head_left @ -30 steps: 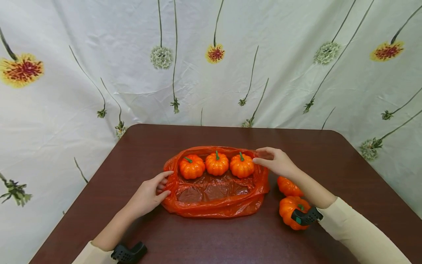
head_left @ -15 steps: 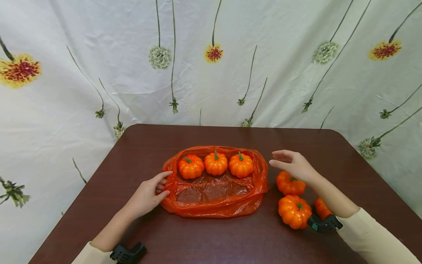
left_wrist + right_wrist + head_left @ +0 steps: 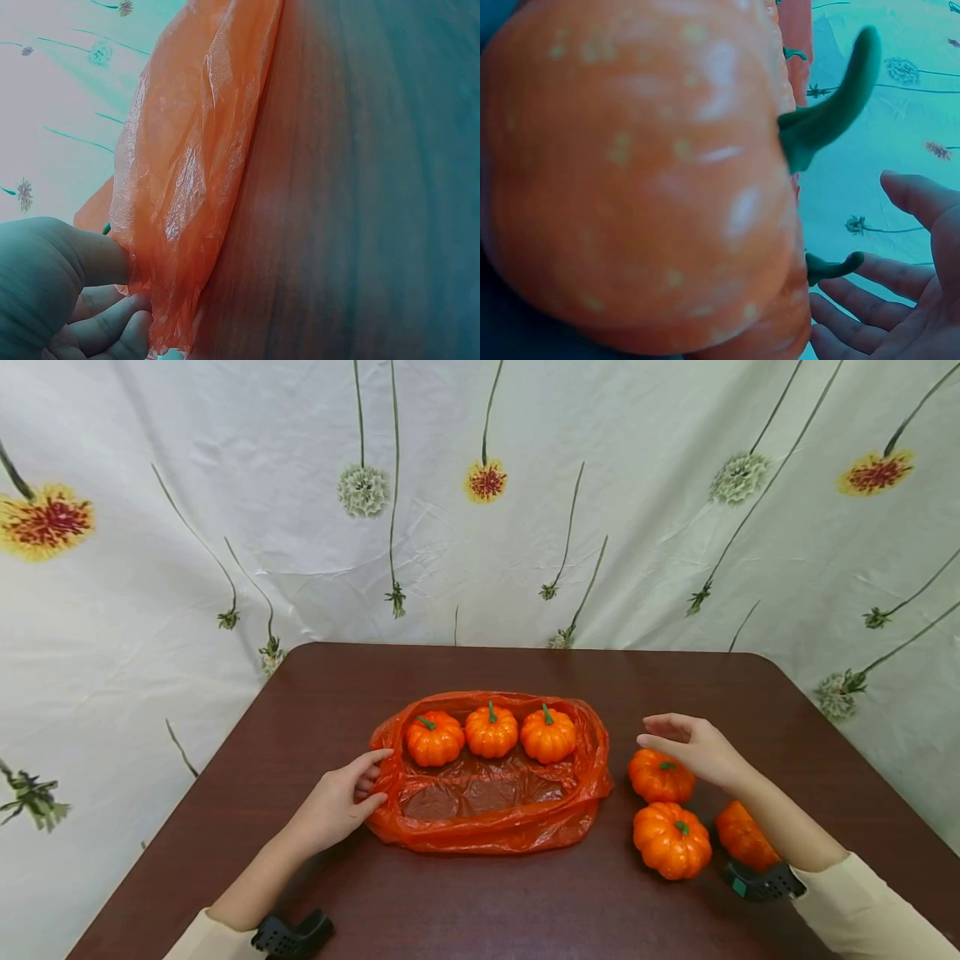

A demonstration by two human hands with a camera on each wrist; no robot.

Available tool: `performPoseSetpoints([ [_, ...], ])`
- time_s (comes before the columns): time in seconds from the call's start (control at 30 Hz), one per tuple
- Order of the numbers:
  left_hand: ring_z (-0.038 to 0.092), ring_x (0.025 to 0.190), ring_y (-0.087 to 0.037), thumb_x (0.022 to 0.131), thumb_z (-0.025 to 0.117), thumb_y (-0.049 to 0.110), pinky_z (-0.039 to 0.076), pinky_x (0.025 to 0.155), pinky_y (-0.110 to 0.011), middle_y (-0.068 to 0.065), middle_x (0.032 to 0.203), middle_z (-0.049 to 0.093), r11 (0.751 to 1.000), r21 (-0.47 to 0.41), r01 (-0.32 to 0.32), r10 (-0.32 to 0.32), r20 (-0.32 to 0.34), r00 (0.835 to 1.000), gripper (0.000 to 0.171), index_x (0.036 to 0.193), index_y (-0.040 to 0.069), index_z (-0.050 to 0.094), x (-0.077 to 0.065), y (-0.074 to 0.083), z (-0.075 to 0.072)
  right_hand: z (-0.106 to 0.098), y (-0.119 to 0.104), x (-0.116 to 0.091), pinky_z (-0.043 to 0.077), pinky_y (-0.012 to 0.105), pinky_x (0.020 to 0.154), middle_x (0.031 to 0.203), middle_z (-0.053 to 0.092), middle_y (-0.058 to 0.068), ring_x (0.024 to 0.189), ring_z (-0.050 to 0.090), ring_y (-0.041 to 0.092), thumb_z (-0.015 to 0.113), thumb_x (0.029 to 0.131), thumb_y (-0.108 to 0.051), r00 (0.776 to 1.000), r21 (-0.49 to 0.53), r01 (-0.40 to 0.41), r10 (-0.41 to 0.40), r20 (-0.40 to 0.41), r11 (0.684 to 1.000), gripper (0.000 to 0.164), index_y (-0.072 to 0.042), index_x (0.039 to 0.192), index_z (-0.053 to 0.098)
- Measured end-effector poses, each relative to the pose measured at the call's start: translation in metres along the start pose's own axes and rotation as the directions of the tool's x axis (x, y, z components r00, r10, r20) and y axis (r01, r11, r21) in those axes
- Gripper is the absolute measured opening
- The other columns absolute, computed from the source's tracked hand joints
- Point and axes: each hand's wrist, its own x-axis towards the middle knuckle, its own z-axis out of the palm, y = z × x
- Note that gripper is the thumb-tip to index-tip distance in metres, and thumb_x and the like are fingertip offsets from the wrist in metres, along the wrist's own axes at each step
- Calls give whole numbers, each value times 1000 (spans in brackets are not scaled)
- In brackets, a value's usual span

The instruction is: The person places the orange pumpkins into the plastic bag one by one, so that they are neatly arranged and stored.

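Observation:
A red plastic bag (image 3: 495, 843) lies with its mouth spread wide. Three small orange pumpkins with green stems, among them a middle pumpkin (image 3: 492, 732), sit in a row at its far side. My left hand (image 3: 333, 802) pinches the bag's left rim; the left wrist view shows thumb and fingers on the crinkled plastic. Right of the bag, my right hand (image 3: 693, 750) hovers over the far loose pumpkin (image 3: 660, 778), fingers relaxed and holding nothing. In the right wrist view a large near pumpkin (image 3: 645, 180) fills the left, and the hand stands beside a stem behind it.
A near loose pumpkin (image 3: 671, 842) sits on the dark brown table (image 3: 480, 910). A third loose pumpkin (image 3: 744, 837) is partly hidden by my right forearm. Behind the table hangs a white flowered cloth (image 3: 480, 552).
My right hand has left the bag's right rim and moved right, to above the far loose pumpkin, uncovering the loose pumpkins. The left hand and bag stay in place.

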Motion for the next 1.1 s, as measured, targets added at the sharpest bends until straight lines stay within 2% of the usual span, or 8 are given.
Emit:
performPoseSetpoints([
  [0.2, 63, 82, -18, 81, 75, -3, 56, 74, -35, -7, 97, 62, 1000, -7, 11, -11, 0, 1000, 55, 132, 1, 54, 0, 0, 1, 3, 8, -4, 49, 51, 91, 133, 54, 25, 121, 51, 41, 63, 95, -40, 1000, -19, -2, 2, -6, 1000, 62, 5, 136, 51],
  [0.63, 62, 82, -17, 81, 75, -3, 56, 74, -34, -6, 97, 62, 1000, -13, 16, -16, -3, 1000, 55, 132, 2, 54, -1, -1, 1, 13, 22, -14, 41, 58, 98, 135, 52, 25, 123, 48, 45, 65, 93, -38, 998, -47, 21, -24, -60, 999, 62, 4, 137, 50],
  [0.9, 63, 81, -18, 80, 75, -3, 56, 73, -34, -7, 97, 61, 1000, -11, 3, -4, -7, 1000, 55, 131, 1, 55, -1, -1, 1, 25, 19, -25, 36, 59, 101, 141, 47, 25, 128, 41, 45, 66, 90, -48, 985, -134, -65, 42, -170, 989, 76, 3, 142, 44],
  [1.1, 63, 81, -18, 80, 75, -4, 57, 73, -35, -8, 97, 62, 1000, -7, -8, 8, -5, 1000, 54, 130, 0, 55, 0, -2, 1, 29, 20, -27, 33, 60, 102, 141, 46, 26, 129, 38, 46, 66, 89, -49, 979, -141, -96, 68, -193, 985, 78, 3, 142, 43],
])
